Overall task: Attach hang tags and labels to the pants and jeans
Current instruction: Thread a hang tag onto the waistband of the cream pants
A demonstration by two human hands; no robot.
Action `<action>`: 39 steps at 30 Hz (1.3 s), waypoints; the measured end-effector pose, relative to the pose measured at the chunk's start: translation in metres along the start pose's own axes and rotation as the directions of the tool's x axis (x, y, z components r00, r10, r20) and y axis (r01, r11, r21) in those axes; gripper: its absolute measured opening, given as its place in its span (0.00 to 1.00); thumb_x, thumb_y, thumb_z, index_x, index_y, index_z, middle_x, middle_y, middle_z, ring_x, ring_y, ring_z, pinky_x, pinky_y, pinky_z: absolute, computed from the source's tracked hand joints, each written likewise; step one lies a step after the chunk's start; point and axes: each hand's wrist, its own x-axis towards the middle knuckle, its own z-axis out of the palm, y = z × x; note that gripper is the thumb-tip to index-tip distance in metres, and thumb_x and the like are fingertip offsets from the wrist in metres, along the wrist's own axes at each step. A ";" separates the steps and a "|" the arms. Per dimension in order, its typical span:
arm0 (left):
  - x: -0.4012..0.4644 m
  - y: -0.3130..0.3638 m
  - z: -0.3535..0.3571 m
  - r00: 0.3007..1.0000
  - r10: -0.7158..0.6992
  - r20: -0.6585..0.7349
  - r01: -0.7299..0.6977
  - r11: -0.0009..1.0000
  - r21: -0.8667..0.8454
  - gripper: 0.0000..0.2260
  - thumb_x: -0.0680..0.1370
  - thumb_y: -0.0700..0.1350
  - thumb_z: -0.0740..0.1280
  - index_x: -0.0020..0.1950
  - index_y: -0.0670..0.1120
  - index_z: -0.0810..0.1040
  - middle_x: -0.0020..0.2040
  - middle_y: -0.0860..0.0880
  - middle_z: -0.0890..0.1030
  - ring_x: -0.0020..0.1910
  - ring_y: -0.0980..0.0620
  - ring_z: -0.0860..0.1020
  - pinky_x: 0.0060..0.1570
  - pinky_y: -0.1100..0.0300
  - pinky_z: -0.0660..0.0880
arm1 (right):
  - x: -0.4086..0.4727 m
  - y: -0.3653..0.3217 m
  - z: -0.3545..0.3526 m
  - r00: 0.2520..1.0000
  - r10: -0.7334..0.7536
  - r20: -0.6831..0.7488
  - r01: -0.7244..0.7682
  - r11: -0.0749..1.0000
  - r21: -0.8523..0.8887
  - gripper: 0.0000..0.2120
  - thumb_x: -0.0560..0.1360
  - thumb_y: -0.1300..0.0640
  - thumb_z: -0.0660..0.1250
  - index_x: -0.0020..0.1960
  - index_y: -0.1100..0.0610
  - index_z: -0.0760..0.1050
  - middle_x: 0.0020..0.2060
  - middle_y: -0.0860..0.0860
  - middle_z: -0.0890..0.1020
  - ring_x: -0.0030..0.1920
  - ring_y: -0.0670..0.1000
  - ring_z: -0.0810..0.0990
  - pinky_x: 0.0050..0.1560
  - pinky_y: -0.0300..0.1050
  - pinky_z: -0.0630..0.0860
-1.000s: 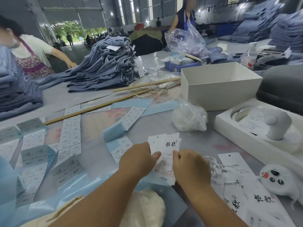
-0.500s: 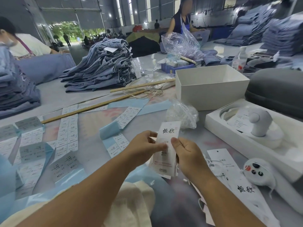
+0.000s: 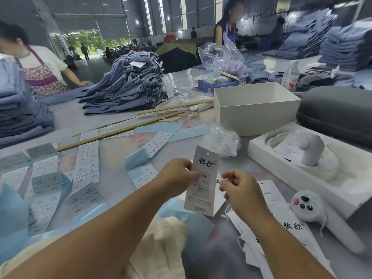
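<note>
Centre frame: left hand (image 3: 177, 174) pinches a white hang tag (image 3: 203, 180), held upright. Right hand (image 3: 239, 188), just beside it, fingers curled; contents cannot be told.

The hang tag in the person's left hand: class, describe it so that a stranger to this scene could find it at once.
Start at the open white box on the grey table, then come toward the camera to the two bare forearms. The left hand pinches the hang tag upright. Unlike the flat label sheets nearby, it is raised, with a punched hole on top.
</note>
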 end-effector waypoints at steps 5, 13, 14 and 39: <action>-0.001 0.005 0.011 1.000 0.028 0.012 -0.029 0.990 0.137 0.04 0.76 0.40 0.64 0.46 0.49 0.75 0.46 0.50 0.81 0.38 0.53 0.77 0.30 0.63 0.71 | -0.010 0.016 -0.020 0.992 -0.113 -0.050 0.081 0.902 -0.424 0.07 0.76 0.61 0.64 0.44 0.49 0.77 0.38 0.45 0.80 0.41 0.49 0.78 0.41 0.45 0.76; -0.004 0.018 0.021 0.998 0.025 0.050 -0.040 0.945 0.325 0.05 0.76 0.41 0.62 0.43 0.50 0.71 0.46 0.52 0.78 0.46 0.49 0.80 0.33 0.63 0.75 | -0.017 0.043 -0.027 0.997 0.005 0.083 0.067 0.549 -0.833 0.10 0.76 0.54 0.58 0.53 0.50 0.76 0.54 0.48 0.75 0.57 0.53 0.70 0.55 0.47 0.70; -0.005 0.021 0.023 0.998 0.017 0.064 -0.038 0.937 0.346 0.04 0.76 0.41 0.61 0.44 0.50 0.72 0.48 0.51 0.79 0.47 0.49 0.80 0.34 0.63 0.77 | -0.018 0.045 -0.026 0.997 -0.012 0.080 0.074 0.555 -0.828 0.10 0.76 0.55 0.58 0.52 0.50 0.77 0.53 0.48 0.76 0.56 0.53 0.70 0.54 0.46 0.70; -0.017 0.009 0.040 0.990 0.138 0.022 -0.138 0.945 0.298 0.31 0.77 0.37 0.56 0.76 0.61 0.57 0.61 0.47 0.79 0.49 0.47 0.78 0.46 0.54 0.79 | -0.025 0.011 -0.018 0.966 -0.249 -0.071 0.240 0.963 -0.120 0.09 0.81 0.58 0.61 0.42 0.51 0.72 0.34 0.46 0.82 0.39 0.43 0.79 0.40 0.40 0.75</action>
